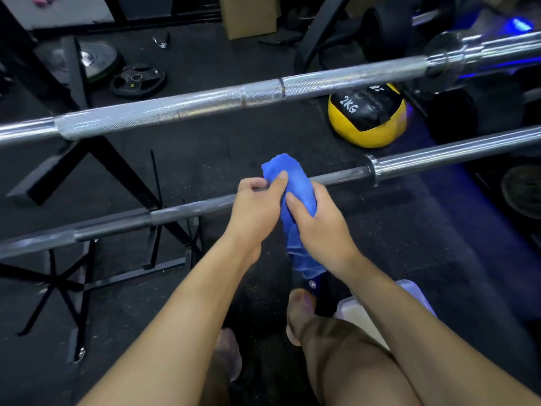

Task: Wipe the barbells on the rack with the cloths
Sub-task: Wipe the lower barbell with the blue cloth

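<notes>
Between both hands' fingers (bunched): cloth.

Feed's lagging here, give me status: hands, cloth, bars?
Left hand and right hand both grip blue cloth. Cloth bunched at the dark lower barbell. Chrome upper barbell untouched. Nothing blocking either bar.

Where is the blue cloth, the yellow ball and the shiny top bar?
cloth (292,244), head view, on the part hanging below the hands.
ball (339,121), head view, on its yellow left side.
top bar (164,111), head view, on the rough middle stretch.
</notes>
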